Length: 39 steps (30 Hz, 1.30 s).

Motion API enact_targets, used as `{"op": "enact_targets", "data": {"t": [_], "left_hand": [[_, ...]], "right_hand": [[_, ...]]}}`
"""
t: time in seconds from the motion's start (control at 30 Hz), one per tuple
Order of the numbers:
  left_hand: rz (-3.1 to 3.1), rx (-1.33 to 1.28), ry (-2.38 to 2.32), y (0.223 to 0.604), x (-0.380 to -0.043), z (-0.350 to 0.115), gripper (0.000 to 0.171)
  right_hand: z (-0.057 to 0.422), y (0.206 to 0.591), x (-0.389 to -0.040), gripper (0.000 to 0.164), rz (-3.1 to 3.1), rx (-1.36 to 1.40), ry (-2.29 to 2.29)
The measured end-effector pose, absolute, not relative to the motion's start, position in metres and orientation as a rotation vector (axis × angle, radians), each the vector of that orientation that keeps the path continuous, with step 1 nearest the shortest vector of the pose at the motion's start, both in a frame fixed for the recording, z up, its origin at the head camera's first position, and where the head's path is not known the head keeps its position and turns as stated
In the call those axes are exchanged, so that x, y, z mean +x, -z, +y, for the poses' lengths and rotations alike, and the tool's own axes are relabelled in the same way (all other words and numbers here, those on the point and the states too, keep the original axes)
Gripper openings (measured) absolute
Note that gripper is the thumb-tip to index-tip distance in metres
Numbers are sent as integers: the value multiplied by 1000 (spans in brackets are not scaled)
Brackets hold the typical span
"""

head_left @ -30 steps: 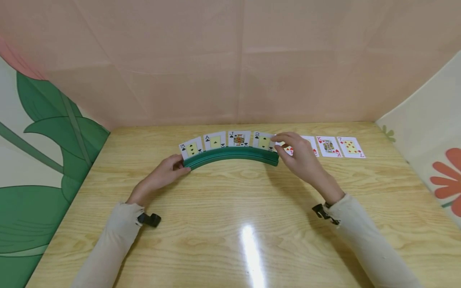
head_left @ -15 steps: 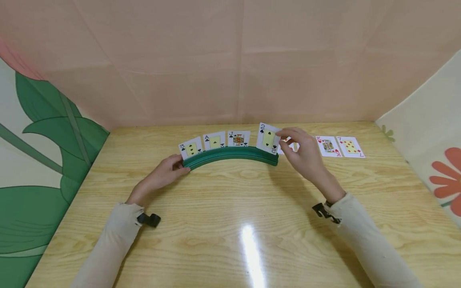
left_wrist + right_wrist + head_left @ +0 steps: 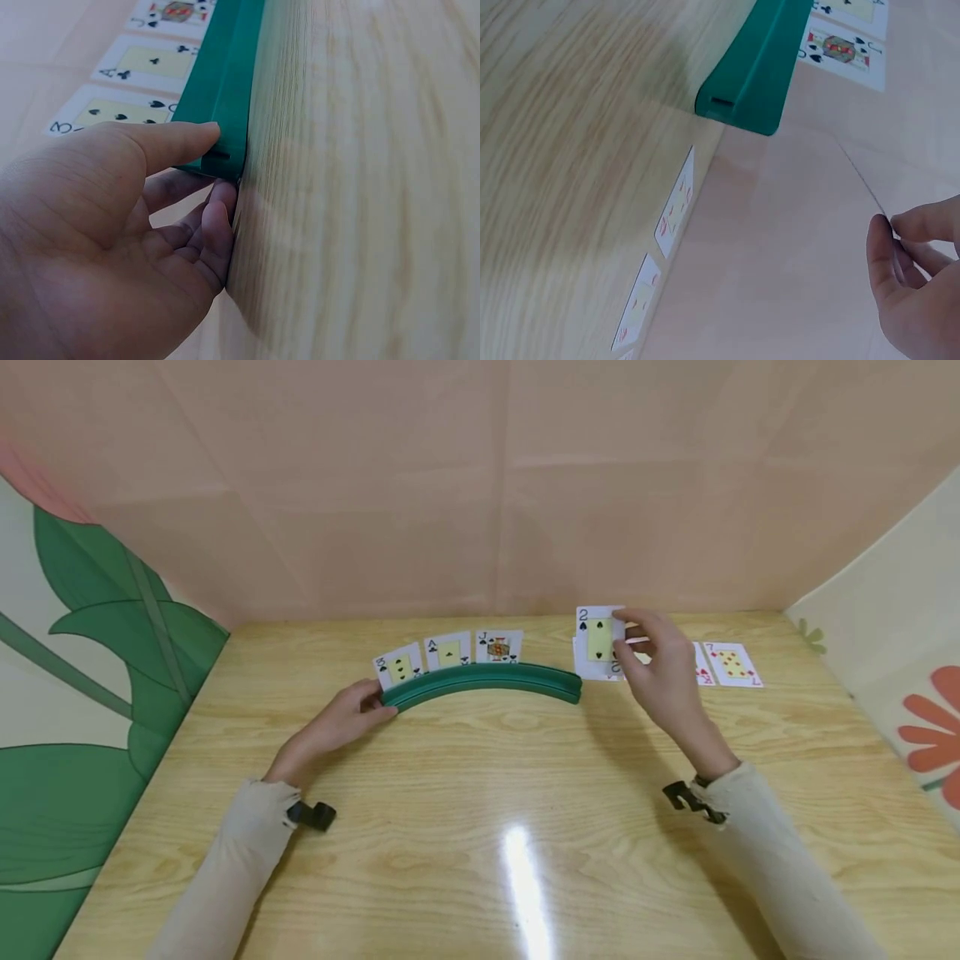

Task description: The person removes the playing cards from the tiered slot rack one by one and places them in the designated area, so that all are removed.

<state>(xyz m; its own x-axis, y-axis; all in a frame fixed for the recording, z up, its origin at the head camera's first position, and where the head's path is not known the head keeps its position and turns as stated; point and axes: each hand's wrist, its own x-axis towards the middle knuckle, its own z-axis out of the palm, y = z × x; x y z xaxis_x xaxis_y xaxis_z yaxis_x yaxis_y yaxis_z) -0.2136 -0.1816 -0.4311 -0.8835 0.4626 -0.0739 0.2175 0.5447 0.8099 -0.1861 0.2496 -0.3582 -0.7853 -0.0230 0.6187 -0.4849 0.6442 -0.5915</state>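
Woodgrain tabletop [image 3: 450, 777], green rack [image 3: 483, 677], pink backdrop [image 3: 375, 510] behind.

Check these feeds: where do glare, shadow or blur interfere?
Head view: white glare streak on the table, clear of the 2 of spades, and soft shadow beside the right sleeve; left wrist view: table grain soft toward the right edge; right wrist view: red cards too soft to read.

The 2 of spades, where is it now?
In the head view, the 2 of spades is right of centre, pinched in the air by the right hand, near the right end of the green card holder.
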Motion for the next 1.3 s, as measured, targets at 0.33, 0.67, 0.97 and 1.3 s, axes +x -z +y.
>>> {"op": "enact_targets", "data": {"t": [0.33, 0.67, 0.97, 1.3], "left_hand": [[2516, 568, -1272, 435, -213, -185, 40], [2514, 580, -1265, 435, -215, -183, 40], [2528, 581, -1255, 436, -218, -181, 38], [2525, 600, -1256, 436, -219, -182, 40]], "right_hand": [[258, 368, -181, 29, -2352, 397, -991], [278, 381, -174, 30, -2524, 304, -1010], [286, 389, -178, 37, -2843, 414, -1044], [289, 393, -180, 54, -3098, 439, -1007]]}}
